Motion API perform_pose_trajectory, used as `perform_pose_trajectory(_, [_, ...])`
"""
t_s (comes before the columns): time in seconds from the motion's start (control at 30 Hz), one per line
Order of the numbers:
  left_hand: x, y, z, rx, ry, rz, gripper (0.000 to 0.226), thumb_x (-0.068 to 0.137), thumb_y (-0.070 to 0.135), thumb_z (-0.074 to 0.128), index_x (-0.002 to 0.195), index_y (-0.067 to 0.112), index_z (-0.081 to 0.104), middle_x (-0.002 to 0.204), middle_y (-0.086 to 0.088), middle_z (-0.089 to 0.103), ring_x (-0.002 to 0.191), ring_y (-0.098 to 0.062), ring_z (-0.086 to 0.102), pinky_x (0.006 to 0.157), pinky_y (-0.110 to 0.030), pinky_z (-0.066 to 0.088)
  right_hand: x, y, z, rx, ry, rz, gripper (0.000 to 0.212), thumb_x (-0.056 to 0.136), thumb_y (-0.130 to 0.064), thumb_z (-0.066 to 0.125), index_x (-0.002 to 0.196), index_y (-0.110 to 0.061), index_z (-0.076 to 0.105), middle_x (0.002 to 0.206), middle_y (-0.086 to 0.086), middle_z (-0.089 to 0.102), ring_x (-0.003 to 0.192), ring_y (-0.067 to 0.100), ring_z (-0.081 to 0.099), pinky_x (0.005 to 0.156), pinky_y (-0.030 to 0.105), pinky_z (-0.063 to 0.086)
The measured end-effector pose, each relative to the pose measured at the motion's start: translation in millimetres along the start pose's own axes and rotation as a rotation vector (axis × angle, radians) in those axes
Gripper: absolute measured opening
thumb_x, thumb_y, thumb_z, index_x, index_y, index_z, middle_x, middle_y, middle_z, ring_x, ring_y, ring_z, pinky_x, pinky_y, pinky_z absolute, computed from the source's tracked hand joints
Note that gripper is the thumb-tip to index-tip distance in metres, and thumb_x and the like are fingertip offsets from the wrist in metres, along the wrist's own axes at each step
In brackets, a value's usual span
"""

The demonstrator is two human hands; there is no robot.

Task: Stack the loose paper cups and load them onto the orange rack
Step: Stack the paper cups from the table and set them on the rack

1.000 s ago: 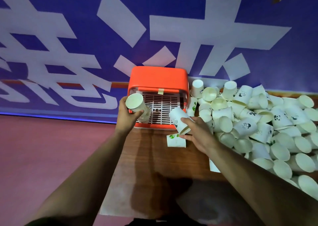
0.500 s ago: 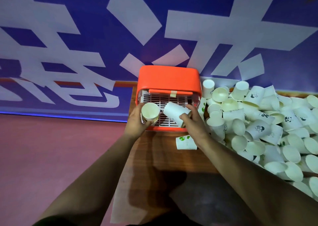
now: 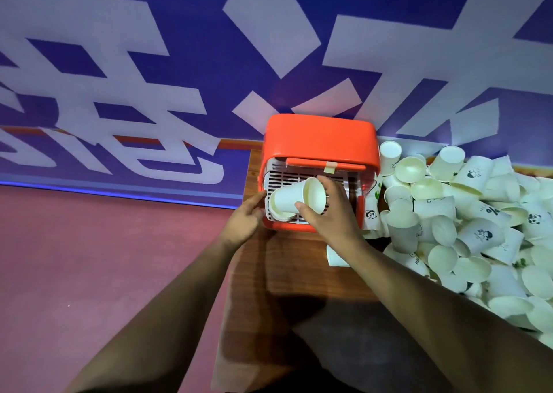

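Observation:
The orange rack (image 3: 320,136) stands at the far left end of the wooden table (image 3: 287,276), with a white grid floor inside. My right hand (image 3: 332,213) grips a white paper cup (image 3: 294,193) near its mouth. The cup lies on its side over the left part of the grid, mouth to the right. Under it the rims of a lower cup (image 3: 281,215) show on the grid. My left hand (image 3: 244,217) is at the rack's left edge, its fingers stretched toward that lower cup. A big pile of loose paper cups (image 3: 466,213) fills the table's right side.
One loose cup (image 3: 336,257) lies on the table just below my right wrist. A blue wall with large white lettering (image 3: 269,48) rises right behind the rack. Red floor (image 3: 104,273) lies to the left of the table's edge.
My left hand brought its cup down onto the rack's grid and its fingers have loosened. My right hand carried its cup left, over the rack and above that cup.

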State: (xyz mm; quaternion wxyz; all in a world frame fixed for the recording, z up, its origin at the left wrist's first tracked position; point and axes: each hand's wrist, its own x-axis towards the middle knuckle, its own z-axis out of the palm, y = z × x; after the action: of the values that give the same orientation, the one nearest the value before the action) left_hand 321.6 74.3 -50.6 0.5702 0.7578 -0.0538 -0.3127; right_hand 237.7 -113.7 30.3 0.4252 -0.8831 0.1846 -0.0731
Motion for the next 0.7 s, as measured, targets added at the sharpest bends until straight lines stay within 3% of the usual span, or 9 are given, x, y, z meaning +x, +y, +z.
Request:
perform_pose_trajectory(0.17, [-2, 2, 1, -0.048, 0.07, -0.03, 0.038, 0.102, 0.032, 0.051, 0.137, 0.02, 0.057, 0.138, 0.007, 0.057, 0.128, -0.006, 0.05, 0.108, -0.021, 0.034, 4, 3, 13, -0.119, -0.019, -0.032, 0.075, 0.073, -0.034, 0.081, 0.138, -0.018, 0.047, 0.13, -0.001, 0.045, 0.121, 0.01, 0.042, 0.095, 0.011, 0.027])
perform_pose_trajectory(0.27, [1, -1, 3, -0.062, 0.059, -0.033, 0.039, 0.1, 0.04, 0.051, 0.133, 0.022, 0.061, 0.132, 0.012, 0.06, 0.126, -0.006, 0.053, 0.11, -0.026, 0.036, 8, 7, 20, -0.213, -0.11, -0.092, 0.081, 0.071, -0.033, 0.082, 0.142, -0.015, 0.046, 0.127, 0.004, 0.045, 0.123, 0.019, 0.044, 0.103, 0.022, 0.032])
perform_pose_trajectory(0.37, [3, -7, 5, -0.078, 0.023, -0.014, 0.04, 0.096, 0.045, 0.054, 0.128, 0.023, 0.065, 0.123, 0.014, 0.067, 0.12, -0.004, 0.058, 0.109, -0.037, 0.043, 15, 7, 28, -0.229, -0.198, -0.079, 0.087, 0.07, -0.034, 0.084, 0.144, -0.013, 0.042, 0.139, 0.003, 0.045, 0.131, 0.021, 0.04, 0.108, 0.027, 0.031])
perform_pose_trajectory(0.53, [5, -5, 10, 0.096, 0.001, 0.088, 0.035, 0.098, 0.03, 0.059, 0.13, 0.016, 0.063, 0.121, 0.004, 0.069, 0.11, -0.004, 0.064, 0.096, -0.018, 0.047, 23, 15, 36, -0.192, -0.302, -0.035, 0.086, 0.074, -0.023, 0.083, 0.147, -0.012, 0.039, 0.148, 0.005, 0.043, 0.137, 0.02, 0.038, 0.11, 0.024, 0.026])
perform_pose_trajectory(0.7, [6, -6, 15, 0.155, 0.04, 0.107, 0.032, 0.097, 0.023, 0.06, 0.128, 0.017, 0.062, 0.119, 0.005, 0.07, 0.106, -0.005, 0.065, 0.098, -0.031, 0.051, 24, 21, 36, -0.198, -0.327, -0.015, 0.09, 0.076, -0.022, 0.081, 0.15, -0.015, 0.032, 0.152, 0.004, 0.039, 0.14, 0.02, 0.034, 0.112, 0.026, 0.025])
